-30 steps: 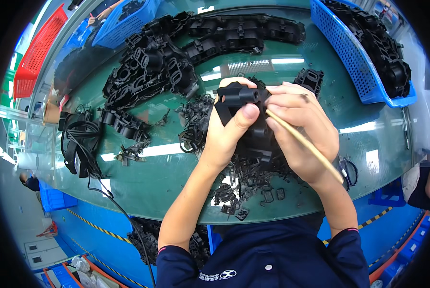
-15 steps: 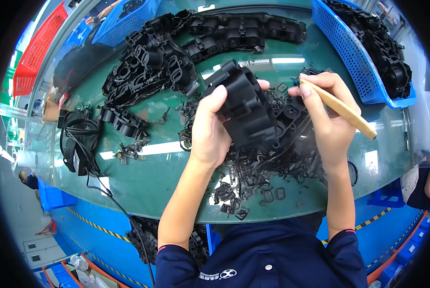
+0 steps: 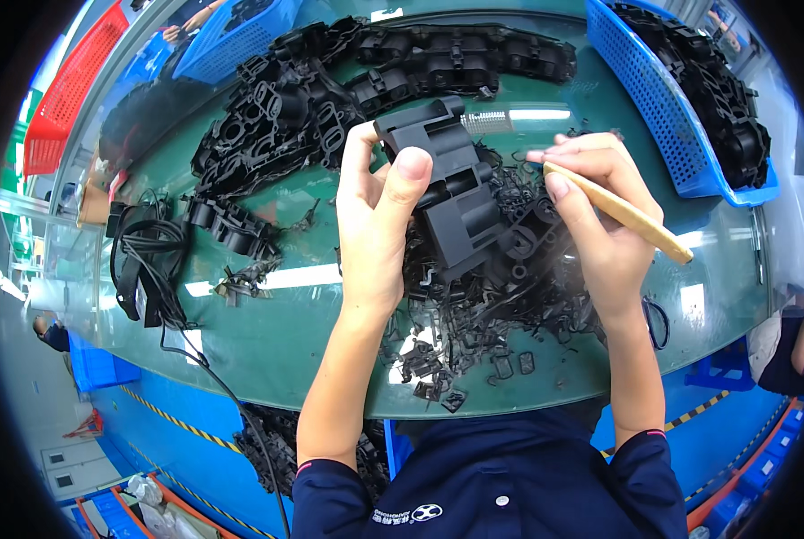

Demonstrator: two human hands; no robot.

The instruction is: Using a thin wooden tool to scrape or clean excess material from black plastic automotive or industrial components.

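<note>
My left hand [image 3: 377,220] grips a black moulded plastic part [image 3: 456,193] by its left side, thumb across its upper face. The part is held tilted above a heap of black plastic scraps [image 3: 500,310] on the green tabletop [image 3: 303,332]. To the right, my right hand [image 3: 604,202] is closed around a tool with a tan, wood-like handle [image 3: 626,214]. That handle slants down to the right past the thumb. The tool's working end cannot be made out at the fingertips, which are apart from the part.
Stacked black moulded parts [image 3: 276,126] fill the far left, with a row of similar parts [image 3: 456,63] along the back. A blue basket [image 3: 662,108] of parts stands far right. Coiled black cable [image 3: 150,251] lies left. A person's hand [image 3: 200,18] shows beyond the table.
My left hand has turned the black part, so a different, ribbed face now shows. My right hand has shifted slightly left with the tool.
</note>
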